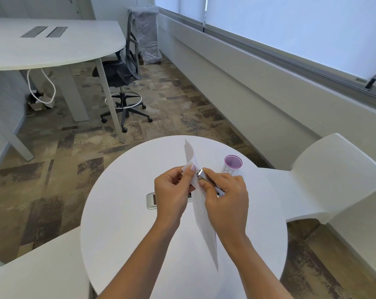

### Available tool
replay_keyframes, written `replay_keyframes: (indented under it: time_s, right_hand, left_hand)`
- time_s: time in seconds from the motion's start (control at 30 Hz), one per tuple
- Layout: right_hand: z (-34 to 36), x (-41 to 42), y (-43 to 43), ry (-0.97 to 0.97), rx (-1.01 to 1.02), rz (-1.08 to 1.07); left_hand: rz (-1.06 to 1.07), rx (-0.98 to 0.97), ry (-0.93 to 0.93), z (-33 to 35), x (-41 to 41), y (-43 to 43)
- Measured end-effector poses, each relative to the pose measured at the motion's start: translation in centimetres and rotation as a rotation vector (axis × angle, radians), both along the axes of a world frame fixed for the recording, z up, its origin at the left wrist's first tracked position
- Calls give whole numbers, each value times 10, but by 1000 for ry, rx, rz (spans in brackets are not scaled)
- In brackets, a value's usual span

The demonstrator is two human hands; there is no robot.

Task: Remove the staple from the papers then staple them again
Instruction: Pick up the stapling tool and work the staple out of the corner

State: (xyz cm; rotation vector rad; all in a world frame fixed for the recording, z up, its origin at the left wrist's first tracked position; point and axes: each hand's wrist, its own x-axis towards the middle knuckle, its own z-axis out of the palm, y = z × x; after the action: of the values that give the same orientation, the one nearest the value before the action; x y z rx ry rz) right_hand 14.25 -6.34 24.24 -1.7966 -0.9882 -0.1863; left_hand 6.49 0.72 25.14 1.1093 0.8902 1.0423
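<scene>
An office corner with patchy brown carpet, and one round white worktop (122, 223), smooth and matte, under both hands. Two hands in play, raised above the worktop and almost touching each other. The left hand (172, 190) is closed in a pinch on the upper corner of the papers (204, 225), thumb on the near face, fingers curled behind. The papers are a thin white sheaf, held nearly edge-on and upright, running from between the hands down toward the person; how many sheets, I cannot tell. One top sheet curls away above the left thumb. The right hand (226, 201) is wrapped shut around one small shiny metal tool (208, 182), narrow and flat-sided, its tip pressed against the papers right beside the left thumb. The staple itself is too small to make out. Just beyond the right hand stands one cup (233, 165), round, purple-rimmed, with a white label. Behind the left hand, one silver rectangular plate (150, 201) sits flush in the worktop. Right of the hands, one white moulded chair (334, 175); far beyond the left hand, one black swivel chair (122, 78) at a second white desk (53, 48).
</scene>
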Motion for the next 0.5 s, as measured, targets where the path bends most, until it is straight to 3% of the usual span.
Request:
replay_keyframes:
  time_s: [0.23, 0.5]
  right_hand:
    - [-5, 5, 3, -53, 11, -5]
    - [-10, 6, 7, 186, 81, 57]
  left_hand:
    - [-4, 0, 32, -3, 5, -1]
    - [-16, -68, 25, -4, 9, 4]
